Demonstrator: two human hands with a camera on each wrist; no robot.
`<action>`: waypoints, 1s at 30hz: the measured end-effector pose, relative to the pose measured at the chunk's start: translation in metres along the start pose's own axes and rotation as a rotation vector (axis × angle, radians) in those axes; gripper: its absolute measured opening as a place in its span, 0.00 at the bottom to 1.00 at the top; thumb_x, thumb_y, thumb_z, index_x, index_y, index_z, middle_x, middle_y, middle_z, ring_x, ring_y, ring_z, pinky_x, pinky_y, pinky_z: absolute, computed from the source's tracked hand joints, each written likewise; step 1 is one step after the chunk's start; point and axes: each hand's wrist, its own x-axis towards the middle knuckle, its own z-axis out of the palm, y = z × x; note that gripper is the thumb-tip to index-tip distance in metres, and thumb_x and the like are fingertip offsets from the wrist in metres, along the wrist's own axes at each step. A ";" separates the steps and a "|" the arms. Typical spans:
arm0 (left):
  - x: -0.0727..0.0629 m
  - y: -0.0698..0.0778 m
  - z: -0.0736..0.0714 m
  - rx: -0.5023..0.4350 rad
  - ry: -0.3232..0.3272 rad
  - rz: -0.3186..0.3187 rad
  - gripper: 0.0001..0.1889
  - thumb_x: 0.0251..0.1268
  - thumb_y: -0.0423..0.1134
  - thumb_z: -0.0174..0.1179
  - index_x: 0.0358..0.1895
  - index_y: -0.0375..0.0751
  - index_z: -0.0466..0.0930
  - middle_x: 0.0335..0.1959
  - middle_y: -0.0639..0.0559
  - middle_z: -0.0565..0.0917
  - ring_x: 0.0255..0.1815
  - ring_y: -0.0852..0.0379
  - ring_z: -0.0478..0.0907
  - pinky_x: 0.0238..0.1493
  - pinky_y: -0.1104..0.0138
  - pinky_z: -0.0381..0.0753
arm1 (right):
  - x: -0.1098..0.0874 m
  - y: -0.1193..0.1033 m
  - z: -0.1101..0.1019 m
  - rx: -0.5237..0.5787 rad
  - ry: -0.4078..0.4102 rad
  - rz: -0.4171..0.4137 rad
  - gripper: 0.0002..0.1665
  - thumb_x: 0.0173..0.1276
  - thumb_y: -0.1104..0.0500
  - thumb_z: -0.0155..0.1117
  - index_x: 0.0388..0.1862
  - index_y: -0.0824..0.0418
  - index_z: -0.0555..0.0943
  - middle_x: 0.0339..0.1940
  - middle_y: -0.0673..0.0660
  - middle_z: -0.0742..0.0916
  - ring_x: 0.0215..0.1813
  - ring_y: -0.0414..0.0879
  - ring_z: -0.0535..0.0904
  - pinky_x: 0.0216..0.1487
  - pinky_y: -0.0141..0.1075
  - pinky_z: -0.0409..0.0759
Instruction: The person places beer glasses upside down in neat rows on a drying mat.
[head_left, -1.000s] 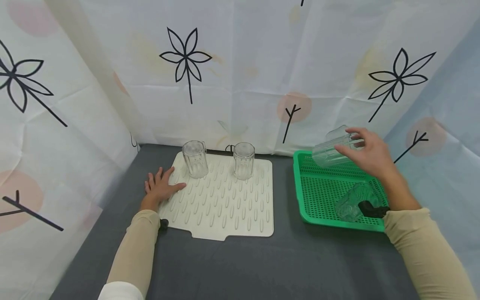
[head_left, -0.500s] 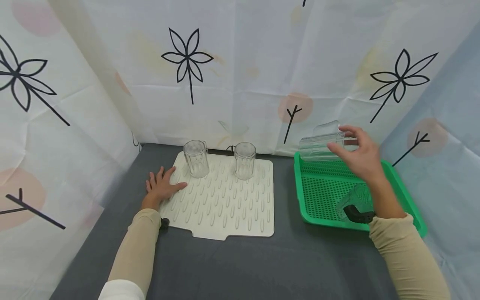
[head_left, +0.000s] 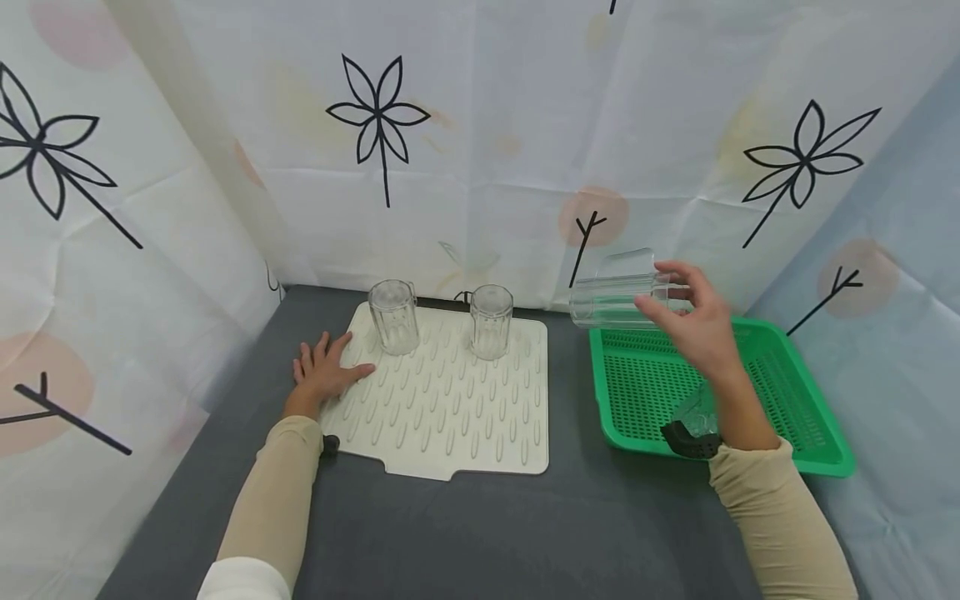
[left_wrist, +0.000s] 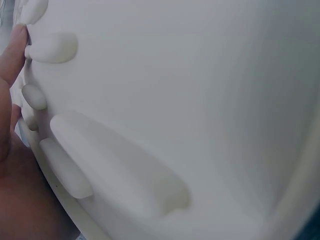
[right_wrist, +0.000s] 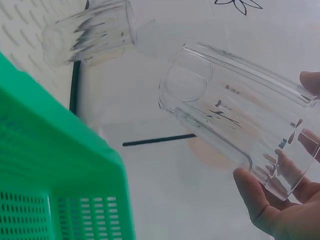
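Observation:
My right hand [head_left: 701, 329] holds a clear glass mug [head_left: 611, 302] by one end, fingers above and thumb below. The mug lies sideways in the air over the basket's back left corner, its handle upward in the head view. In the right wrist view, the mug [right_wrist: 220, 100] slants across with fingertips around its near end. My left hand [head_left: 324, 375] rests with spread fingers on the left edge of a white ridged drying mat [head_left: 457, 425]. Two glass mugs, the left mug [head_left: 393, 317] and the right mug [head_left: 491, 321], stand on the mat's back part.
A green perforated basket [head_left: 611, 429] sits right of the mat on the dark table [head_left: 525, 533]. Another glass mug [head_left: 696, 410] lies in it, partly hidden by the right wrist and its black strap mount. A patterned white curtain [head_left: 502, 167] hangs behind the table.
My right hand has carried the glass mug left from over the basket's middle to its back left corner, turning it closer to level. The left hand stays in place on the mat.

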 end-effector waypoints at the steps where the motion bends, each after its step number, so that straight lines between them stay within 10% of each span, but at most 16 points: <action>1: 0.000 0.000 0.000 0.001 -0.003 0.000 0.59 0.56 0.80 0.57 0.85 0.59 0.41 0.85 0.39 0.25 0.80 0.32 0.08 0.75 0.31 0.12 | 0.000 -0.001 0.002 0.005 -0.006 0.002 0.32 0.72 0.56 0.68 0.73 0.55 0.72 0.65 0.55 0.78 0.57 0.33 0.73 0.48 0.32 0.70; 19: -0.013 0.010 -0.005 0.005 -0.014 0.008 0.54 0.63 0.73 0.58 0.85 0.58 0.41 0.85 0.39 0.26 0.81 0.30 0.10 0.76 0.31 0.14 | -0.011 -0.013 0.037 0.184 -0.057 -0.023 0.31 0.73 0.62 0.65 0.74 0.59 0.71 0.65 0.52 0.76 0.56 0.37 0.75 0.43 0.20 0.79; 30: 0.000 -0.001 0.001 0.007 -0.011 0.020 0.56 0.62 0.75 0.56 0.85 0.57 0.39 0.84 0.38 0.24 0.79 0.32 0.07 0.74 0.31 0.12 | -0.021 -0.011 0.061 0.447 -0.125 0.103 0.29 0.74 0.63 0.65 0.71 0.59 0.70 0.58 0.46 0.77 0.54 0.40 0.77 0.45 0.24 0.83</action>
